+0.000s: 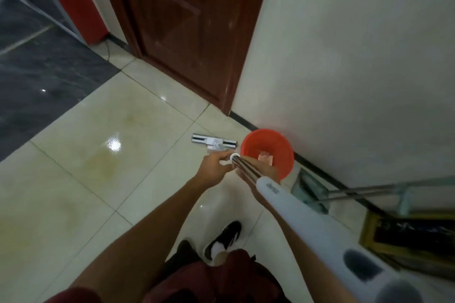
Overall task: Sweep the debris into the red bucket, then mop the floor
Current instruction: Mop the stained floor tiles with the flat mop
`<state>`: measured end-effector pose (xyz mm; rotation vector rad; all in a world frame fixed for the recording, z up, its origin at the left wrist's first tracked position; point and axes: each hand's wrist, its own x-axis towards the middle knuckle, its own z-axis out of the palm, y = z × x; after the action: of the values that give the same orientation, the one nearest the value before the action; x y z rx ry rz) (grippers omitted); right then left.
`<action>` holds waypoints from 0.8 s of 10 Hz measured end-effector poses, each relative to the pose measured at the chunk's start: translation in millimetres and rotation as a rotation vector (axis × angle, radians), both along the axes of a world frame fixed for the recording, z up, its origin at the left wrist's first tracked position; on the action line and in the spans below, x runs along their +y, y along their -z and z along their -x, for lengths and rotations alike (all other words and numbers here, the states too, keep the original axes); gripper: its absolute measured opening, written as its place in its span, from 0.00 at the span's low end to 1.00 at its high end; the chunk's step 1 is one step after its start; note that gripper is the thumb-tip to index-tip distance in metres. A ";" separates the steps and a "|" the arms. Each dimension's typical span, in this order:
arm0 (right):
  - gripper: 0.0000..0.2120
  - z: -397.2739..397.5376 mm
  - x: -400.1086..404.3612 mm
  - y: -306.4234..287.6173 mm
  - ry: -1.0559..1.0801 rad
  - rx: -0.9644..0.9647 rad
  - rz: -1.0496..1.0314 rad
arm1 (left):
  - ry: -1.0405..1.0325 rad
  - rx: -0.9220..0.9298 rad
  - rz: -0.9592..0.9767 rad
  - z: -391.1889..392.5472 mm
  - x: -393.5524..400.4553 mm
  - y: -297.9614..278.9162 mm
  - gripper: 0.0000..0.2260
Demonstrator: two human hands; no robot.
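Note:
A red bucket (267,152) stands on the cream tiles by the wall's black skirting, with a pinkish scrap inside it. A flat mop head (214,143) lies on the floor just left of the bucket. Its metal pole and white handle (302,211) run back toward me. My left hand (214,167) pinches the white collar on the pole. My right hand (258,177) wraps the pole from below, partly hidden by the handle.
A dustpan and broom (312,192) with a metal handle lean at the wall, right of the bucket. A framed dark object (408,236) sits further right. A brown door (182,27) is ahead, dark tiles at left. My shoe (224,238) is on the tiles below.

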<state>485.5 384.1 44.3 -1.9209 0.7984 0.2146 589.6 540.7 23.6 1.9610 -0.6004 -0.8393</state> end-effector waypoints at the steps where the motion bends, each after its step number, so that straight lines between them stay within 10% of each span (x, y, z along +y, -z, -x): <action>1: 0.06 41.5 79.8 -44.0 0.257 -0.039 -0.207 | 0.028 0.059 -0.056 17.9 22.3 20.1 0.15; 3: 0.25 102.9 108.2 -16.3 -0.089 0.116 0.113 | -0.203 0.463 -0.108 56.4 50.3 51.8 0.09; 6: 0.18 121.3 143.5 -8.4 0.251 0.312 -0.226 | -0.512 0.823 -0.158 104.3 60.3 83.3 0.19; 8: 0.15 113.2 167.2 31.6 0.121 0.474 -0.030 | -0.435 0.844 -0.284 111.4 51.0 108.5 0.02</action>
<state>372.3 551.3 12.7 -1.8070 1.2100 0.6186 478.2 591.7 -84.9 1.6561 0.4422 -1.3789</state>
